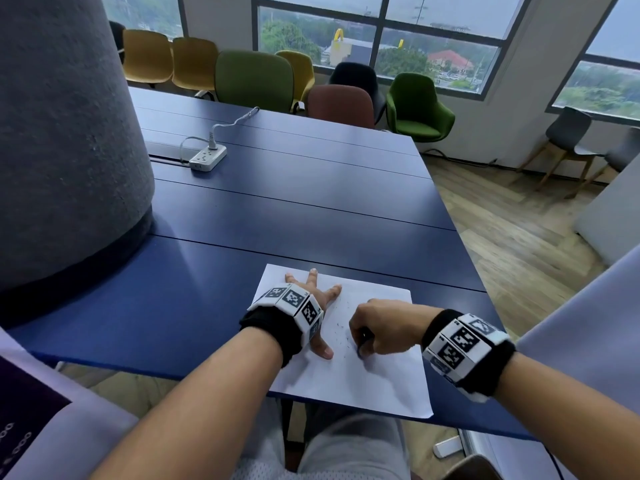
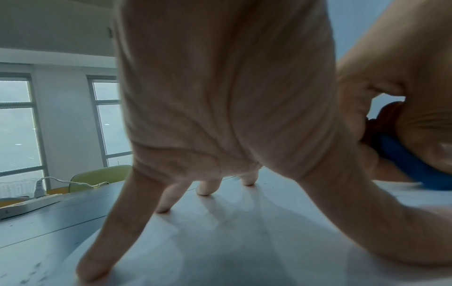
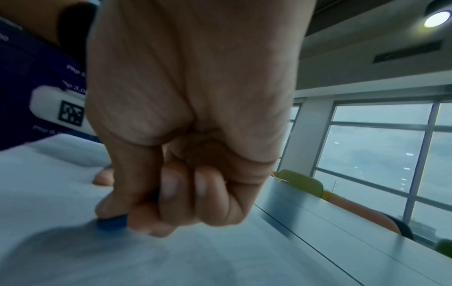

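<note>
A white sheet of paper (image 1: pixel 367 379) lies at the near edge of the blue table (image 1: pixel 294 209), with small dark specks on it between my hands. My left hand (image 1: pixel 317 299) presses flat on the sheet with its fingers spread; the left wrist view shows the fingertips (image 2: pixel 208 190) planted on the paper (image 2: pixel 220 241). My right hand (image 1: pixel 375 329) is curled round a small blue eraser (image 3: pixel 112 223), pressing its end onto the sheet (image 3: pixel 61 174). The left wrist view also shows the blue eraser (image 2: pixel 411 164) in that fist.
A white power strip (image 1: pixel 207 157) with a plugged cable lies far left on the table. A large grey felt column (image 1: pixel 62 133) stands at the left. Coloured chairs (image 1: pixel 256 81) line the far side under the windows. Wooden floor lies to the right.
</note>
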A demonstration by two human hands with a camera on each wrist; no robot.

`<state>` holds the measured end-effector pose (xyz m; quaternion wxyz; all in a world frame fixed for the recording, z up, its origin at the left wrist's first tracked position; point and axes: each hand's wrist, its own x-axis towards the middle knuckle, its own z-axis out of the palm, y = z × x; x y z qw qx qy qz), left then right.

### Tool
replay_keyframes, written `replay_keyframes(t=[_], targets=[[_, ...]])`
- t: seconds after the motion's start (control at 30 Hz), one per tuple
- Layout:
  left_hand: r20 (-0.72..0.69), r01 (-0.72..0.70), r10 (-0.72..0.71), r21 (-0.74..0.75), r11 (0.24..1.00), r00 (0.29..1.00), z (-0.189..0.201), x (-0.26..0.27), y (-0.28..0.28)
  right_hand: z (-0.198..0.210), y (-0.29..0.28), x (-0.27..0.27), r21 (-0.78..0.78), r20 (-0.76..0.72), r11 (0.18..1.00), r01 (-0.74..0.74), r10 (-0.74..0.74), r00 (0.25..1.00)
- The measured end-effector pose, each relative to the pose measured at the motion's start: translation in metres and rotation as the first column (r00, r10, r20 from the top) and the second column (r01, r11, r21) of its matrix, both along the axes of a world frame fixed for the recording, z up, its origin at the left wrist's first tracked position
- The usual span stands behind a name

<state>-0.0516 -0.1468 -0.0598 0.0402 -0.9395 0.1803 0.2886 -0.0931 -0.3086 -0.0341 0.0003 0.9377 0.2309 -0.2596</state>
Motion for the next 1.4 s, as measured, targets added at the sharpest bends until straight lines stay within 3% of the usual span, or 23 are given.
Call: replay_keyframes(t=[0.17,0.33,0.5,0.63,0.8,0.93,1.1,1.27,1.4], targets=[[0.003,0.001,-0.001,-0.007,1.000,1.000,-0.001,0.000,0.000,0.003,0.000,0.007,0.000,0.133,0.999,0.051,-0.051,0.990],[0.002,0.002,-0.002,0.002,1.000,1.000,-0.001,0.000,0.001,0.003,0.006,-0.008,0.008,-0.030,0.999,-0.033,0.033,0.999],[0.003,0.011,-0.011,0.000,1.000,1.000,-0.003,0.001,0.001,0.002,0.005,-0.003,0.040,0.103,0.999,0.035,-0.039,0.994],[-0.001,0.002,-0.002,0.008,1.000,1.000,-0.002,0.001,0.000,0.005,0.005,-0.016,-0.010,-0.054,0.998,-0.061,0.060,0.997],[0.013,0.012,-0.012,0.003,1.000,1.000,-0.004,0.001,0.000,0.005,-0.002,-0.006,0.023,0.100,0.999,0.042,-0.044,0.994],[0.010,0.007,-0.007,0.007,1.000,1.000,-0.001,0.000,0.000,0.005,-0.004,-0.021,0.021,-0.084,1.000,-0.006,0.008,0.996],[0.023,0.014,-0.014,0.010,1.000,1.000,-0.002,0.000,0.000,0.002,-0.008,-0.006,0.086,0.034,0.992,0.097,-0.101,0.994],[0.052,0.032,-0.034,0.033,0.999,0.998,-0.001,-0.002,0.000,0.000,-0.005,-0.014,0.019,-0.102,0.999,0.028,-0.026,0.995],[0.038,0.029,-0.030,0.032,0.999,0.999,0.000,-0.001,0.000,0.003,-0.004,0.016,0.041,0.094,0.992,0.118,-0.122,0.988]])
